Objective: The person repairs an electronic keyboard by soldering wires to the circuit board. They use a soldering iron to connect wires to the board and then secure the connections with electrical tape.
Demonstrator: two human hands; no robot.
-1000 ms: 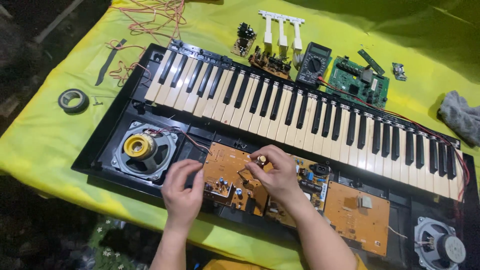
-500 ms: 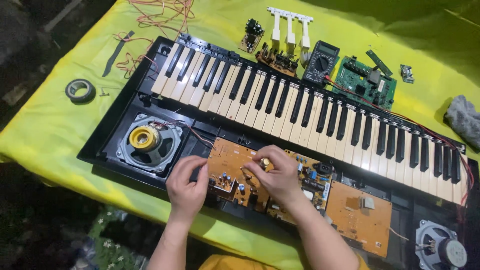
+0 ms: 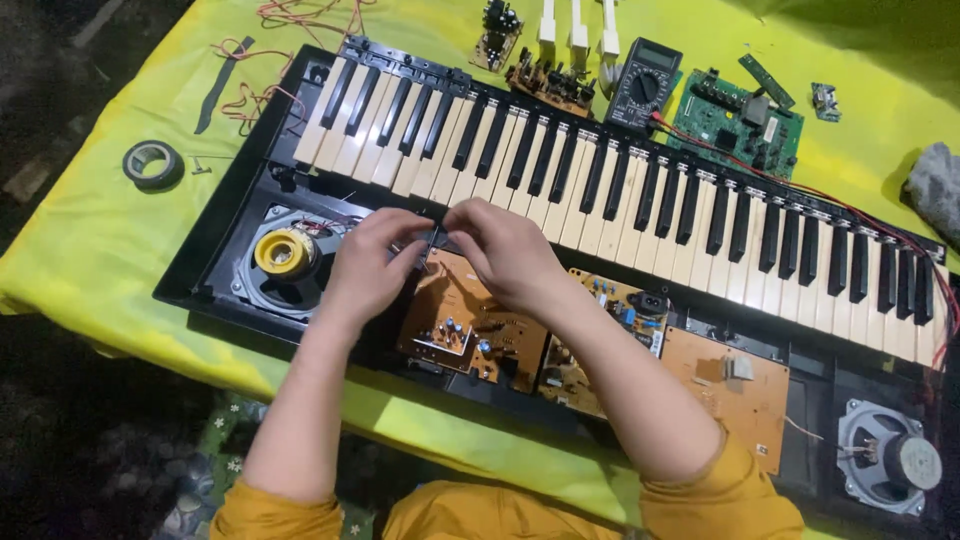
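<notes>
An opened electronic keyboard (image 3: pixel 620 190) lies on a yellow cloth, its black and white keys across the middle. Brown circuit boards (image 3: pixel 470 320) sit in the black lower case. My left hand (image 3: pixel 370 265) and my right hand (image 3: pixel 500 250) meet over the top left corner of the leftmost board, fingers pinched together on a small dark part (image 3: pixel 432 238) by the key edge. Whether one hand or both grip it is hard to tell. A speaker with a yellow centre (image 3: pixel 285 255) sits just left of my left hand.
A second speaker (image 3: pixel 890 465) is at the lower right. Behind the keys lie a multimeter (image 3: pixel 640 85), a green circuit board (image 3: pixel 735 120), small boards, loose white keys (image 3: pixel 575 30) and red wires. A tape roll (image 3: pixel 152 163) rests at left, a grey rag (image 3: pixel 935 190) at right.
Both hands have moved up from the middle of the brown board to its top left corner near the keys. The camera has come closer.
</notes>
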